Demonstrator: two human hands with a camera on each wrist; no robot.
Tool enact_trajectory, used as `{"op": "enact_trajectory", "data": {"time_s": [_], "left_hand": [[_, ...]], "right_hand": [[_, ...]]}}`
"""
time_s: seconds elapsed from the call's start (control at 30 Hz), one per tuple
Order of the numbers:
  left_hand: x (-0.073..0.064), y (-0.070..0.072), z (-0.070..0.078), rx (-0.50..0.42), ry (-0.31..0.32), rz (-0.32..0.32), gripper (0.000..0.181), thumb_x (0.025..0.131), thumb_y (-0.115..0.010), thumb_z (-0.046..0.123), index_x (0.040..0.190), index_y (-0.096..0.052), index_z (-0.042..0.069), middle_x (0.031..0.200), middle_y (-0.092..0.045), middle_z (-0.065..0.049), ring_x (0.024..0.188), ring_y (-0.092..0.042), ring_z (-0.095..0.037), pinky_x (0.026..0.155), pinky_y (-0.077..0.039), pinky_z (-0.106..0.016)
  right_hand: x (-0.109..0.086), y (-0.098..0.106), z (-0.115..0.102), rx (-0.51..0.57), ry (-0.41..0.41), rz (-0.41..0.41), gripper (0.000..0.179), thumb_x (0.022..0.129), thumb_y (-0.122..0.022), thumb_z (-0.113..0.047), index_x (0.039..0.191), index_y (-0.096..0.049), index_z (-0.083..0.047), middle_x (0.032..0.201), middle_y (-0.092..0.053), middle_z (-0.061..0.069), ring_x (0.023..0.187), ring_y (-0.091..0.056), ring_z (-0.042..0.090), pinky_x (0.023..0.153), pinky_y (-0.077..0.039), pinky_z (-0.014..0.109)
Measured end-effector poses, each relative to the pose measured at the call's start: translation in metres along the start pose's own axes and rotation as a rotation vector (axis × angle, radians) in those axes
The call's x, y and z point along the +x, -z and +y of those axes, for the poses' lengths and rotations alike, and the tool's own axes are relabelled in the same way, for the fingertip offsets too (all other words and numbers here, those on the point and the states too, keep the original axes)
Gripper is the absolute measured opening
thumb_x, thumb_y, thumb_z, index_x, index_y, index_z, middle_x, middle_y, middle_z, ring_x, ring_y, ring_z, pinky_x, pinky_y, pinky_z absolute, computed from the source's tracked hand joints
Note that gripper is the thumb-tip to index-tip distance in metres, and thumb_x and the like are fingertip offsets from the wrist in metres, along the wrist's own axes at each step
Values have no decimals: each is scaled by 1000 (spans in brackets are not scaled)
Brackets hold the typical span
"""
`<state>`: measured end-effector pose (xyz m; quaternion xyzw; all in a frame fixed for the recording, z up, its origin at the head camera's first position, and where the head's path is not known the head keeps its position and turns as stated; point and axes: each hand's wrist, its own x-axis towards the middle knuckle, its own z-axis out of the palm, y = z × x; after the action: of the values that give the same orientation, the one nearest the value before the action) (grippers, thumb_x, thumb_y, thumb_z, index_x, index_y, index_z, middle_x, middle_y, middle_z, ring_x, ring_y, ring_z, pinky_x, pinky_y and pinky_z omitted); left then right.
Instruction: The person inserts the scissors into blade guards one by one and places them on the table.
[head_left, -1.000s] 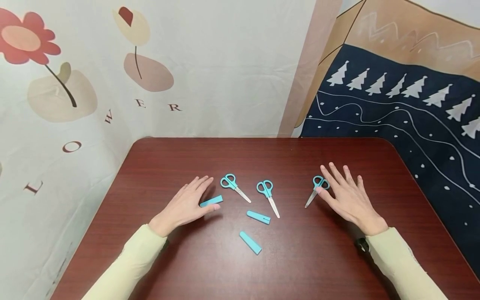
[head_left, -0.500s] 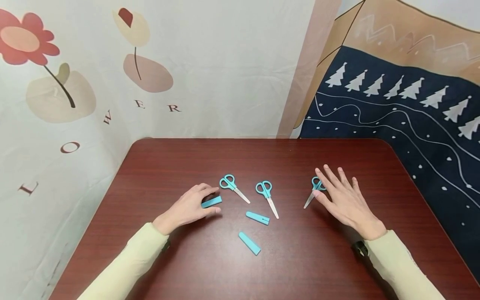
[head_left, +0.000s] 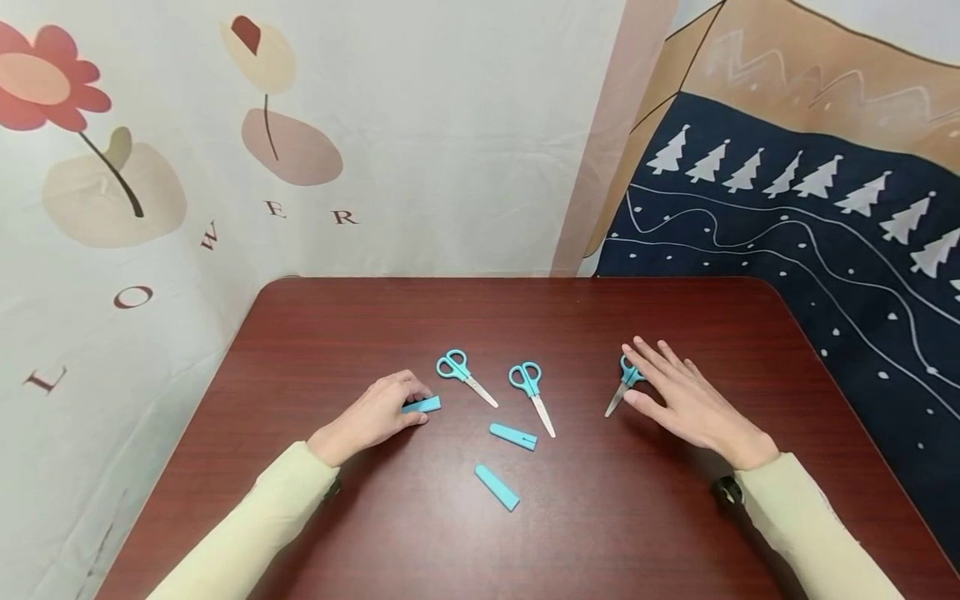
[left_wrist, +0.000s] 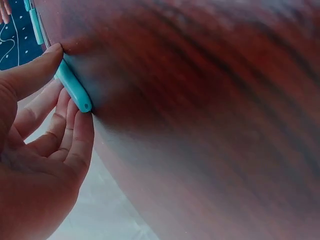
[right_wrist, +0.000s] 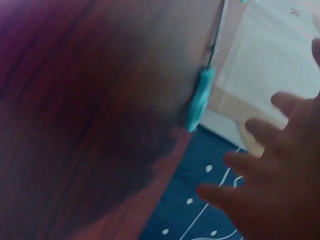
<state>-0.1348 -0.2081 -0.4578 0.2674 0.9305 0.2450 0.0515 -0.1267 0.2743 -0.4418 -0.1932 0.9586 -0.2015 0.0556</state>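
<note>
My left hand point(head_left: 378, 414) has its fingers curled round a turquoise scissors cover point(head_left: 426, 405) on the table. In the left wrist view, thumb and fingers lie on either side of that cover point(left_wrist: 75, 89). My right hand point(head_left: 693, 407) hovers with fingers spread, partly hiding the handles of a pair of scissors point(head_left: 630, 373). The right wrist view shows those scissors point(right_wrist: 201, 100) lying apart from the fingertips. Two more turquoise-handled scissors lie in the middle, the left pair point(head_left: 456, 367) and the centre pair point(head_left: 528, 382).
Below the centre scissors lie two more covers, one slotted cover point(head_left: 513, 437) and one nearer cover point(head_left: 497, 487). The dark red-brown table point(head_left: 600, 533) ends at a flower-print curtain point(head_left: 450, 167) and a navy tree-print cloth point(head_left: 787, 208).
My left hand has curled its straight fingers and closed round the left cover. My right hand has shifted slightly left over the right scissors, its fingers still extended.
</note>
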Motion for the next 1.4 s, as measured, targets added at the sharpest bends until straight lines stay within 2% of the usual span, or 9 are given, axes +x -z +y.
{"op": "enact_trajectory", "data": {"time_s": [0.2,0.37,0.57,0.73,0.9,1.07,1.2,1.4], "left_hand": [[0,-1,-2,-3,3,-1,19,85,-86,9,101,-76,9,92,-61,5,79,-58,-9,73,-52,-29],[0,1,-1,-1,5,-4,17,85,-86,8,99,-76,9,92,-62,5,80,-59,-10,73,-52,-29],[1,1,1,-1,0,-11,16,85,-85,7,97,-76,8,91,-63,5,80,-60,-10,74,-53,-29],[2,2,3,-9,-13,-22,14,86,-84,5,97,-75,7,91,-63,4,80,-60,-11,74,-53,-30],[2,3,3,-17,-13,-27,13,87,-83,5,96,-74,9,91,-62,5,80,-60,-11,74,-53,-30],[2,2,3,-16,-10,-28,12,88,-82,4,95,-74,9,91,-61,5,80,-59,-11,74,-53,-30],[2,2,4,-17,-1,-31,11,89,-81,5,96,-74,9,91,-61,4,80,-58,-11,74,-53,-31],[1,2,6,-20,12,-33,11,89,-81,4,96,-73,8,92,-61,3,80,-59,-12,75,-53,-31]], "right_hand": [[9,2,15,24,39,-73,91,92,-69,-62,165,-30,-23,170,-24,10,155,-14,45,113,-16,77],[18,4,22,33,83,-107,95,87,-78,-58,163,-35,-20,169,-28,12,155,-15,46,112,-16,79],[26,6,29,59,129,-169,85,91,-79,-46,160,-41,-14,167,-30,17,153,-16,50,109,-18,80],[27,9,33,71,177,-209,70,94,-78,-31,155,-50,-12,165,-33,19,152,-19,50,113,-24,73],[27,10,33,32,245,-166,55,94,-78,-24,145,-62,-10,159,-43,20,147,-33,49,109,-39,64],[26,10,31,-2,278,-99,42,91,-82,-22,131,-73,-13,146,-56,19,133,-52,41,100,-50,57],[27,9,30,-26,290,-66,30,88,-84,-20,118,-78,-17,134,-62,16,121,-59,35,94,-54,52],[27,6,32,-45,291,-45,22,86,-86,-18,107,-78,-22,122,-63,7,108,-60,24,88,-55,45]]}}
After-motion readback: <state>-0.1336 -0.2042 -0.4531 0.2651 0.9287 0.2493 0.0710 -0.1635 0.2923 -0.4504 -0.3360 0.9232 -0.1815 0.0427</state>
